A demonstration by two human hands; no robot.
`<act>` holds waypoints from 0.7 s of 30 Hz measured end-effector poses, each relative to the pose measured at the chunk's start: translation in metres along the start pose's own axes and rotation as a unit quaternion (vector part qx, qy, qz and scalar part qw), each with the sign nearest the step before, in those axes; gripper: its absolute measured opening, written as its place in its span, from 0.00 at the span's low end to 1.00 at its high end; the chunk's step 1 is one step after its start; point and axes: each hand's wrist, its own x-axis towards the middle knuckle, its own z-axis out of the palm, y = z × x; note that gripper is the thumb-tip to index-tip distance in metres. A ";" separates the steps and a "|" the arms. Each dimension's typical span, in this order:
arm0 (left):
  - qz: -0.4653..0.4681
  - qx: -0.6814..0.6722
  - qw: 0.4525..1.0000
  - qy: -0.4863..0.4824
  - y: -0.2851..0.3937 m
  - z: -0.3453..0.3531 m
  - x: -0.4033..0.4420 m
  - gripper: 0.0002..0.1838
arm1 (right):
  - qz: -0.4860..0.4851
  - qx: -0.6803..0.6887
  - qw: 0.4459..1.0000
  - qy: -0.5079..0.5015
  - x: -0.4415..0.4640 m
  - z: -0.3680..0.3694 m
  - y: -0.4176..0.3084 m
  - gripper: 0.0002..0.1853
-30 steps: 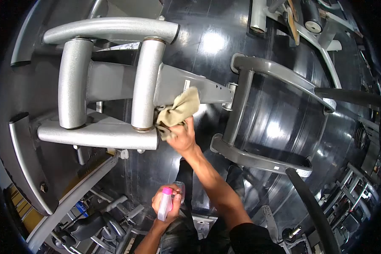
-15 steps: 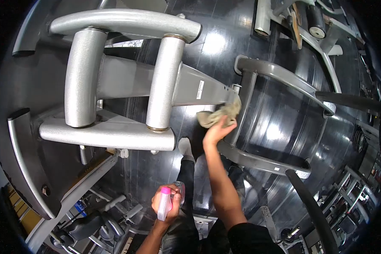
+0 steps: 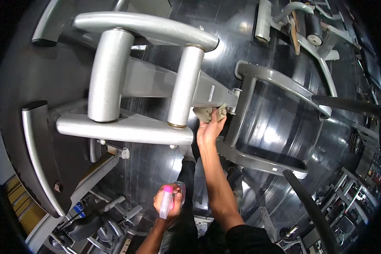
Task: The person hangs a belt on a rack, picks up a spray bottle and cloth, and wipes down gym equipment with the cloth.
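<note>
In my right hand (image 3: 210,131) is a beige cloth (image 3: 204,114), pressed against the lower side of the grey tapered beam (image 3: 207,91) of a gym machine. The beam's narrow end meets a dark grey floor frame (image 3: 243,112). My left hand (image 3: 165,202) is wrapped round a clear spray bottle with a pink and white spray head (image 3: 168,199). It stays low in front of my legs, apart from the machine. Part of the cloth is hidden behind my fingers and the beam.
Thick silver tubes (image 3: 127,131) of the machine fill the upper left. A dark bar (image 3: 311,207) slants down at the right. More gym equipment (image 3: 347,203) stands along both sides. My feet are on the shiny black floor (image 3: 150,163).
My right hand has slid the cloth left along the beam's lower side, away from its narrow end. The machine sits further right in view. My left hand keeps the spray bottle nearly still.
</note>
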 end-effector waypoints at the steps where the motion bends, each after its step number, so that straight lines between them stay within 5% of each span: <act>1: 0.002 0.015 1.000 -0.011 0.004 -0.004 0.002 0.08 | 0.008 0.014 0.999 -0.043 -0.014 0.006 -0.006 0.17; 6: 0.027 0.010 0.998 -0.047 0.029 -0.023 0.015 0.08 | 0.062 0.015 0.988 -0.137 -0.066 0.022 -0.028 0.15; 8: 0.027 -0.014 0.998 -0.052 0.034 -0.030 0.018 0.08 | 0.020 -0.001 0.962 -0.272 -0.079 0.023 -0.030 0.14; 12: 0.034 -0.065 0.995 -0.068 0.051 -0.050 0.024 0.09 | -0.004 -0.223 0.952 -0.209 -0.079 0.024 -0.059 0.15; 15: 0.035 -0.082 0.993 -0.072 0.053 -0.065 0.025 0.10 | -0.243 -0.286 0.900 -0.223 -0.076 0.031 -0.078 0.13; 17: 0.020 -0.090 0.993 -0.069 0.051 -0.074 0.025 0.10 | -0.248 -0.301 0.891 -0.234 -0.090 0.058 -0.103 0.11; 19: 0.039 -0.082 0.994 -0.068 0.055 -0.082 0.029 0.10 | -0.282 -0.403 0.833 -0.253 -0.093 0.092 -0.119 0.14; 21: 0.054 -0.075 0.993 -0.068 0.058 -0.090 0.030 0.11 | -0.388 -0.584 0.643 -0.309 -0.087 0.124 -0.124 0.20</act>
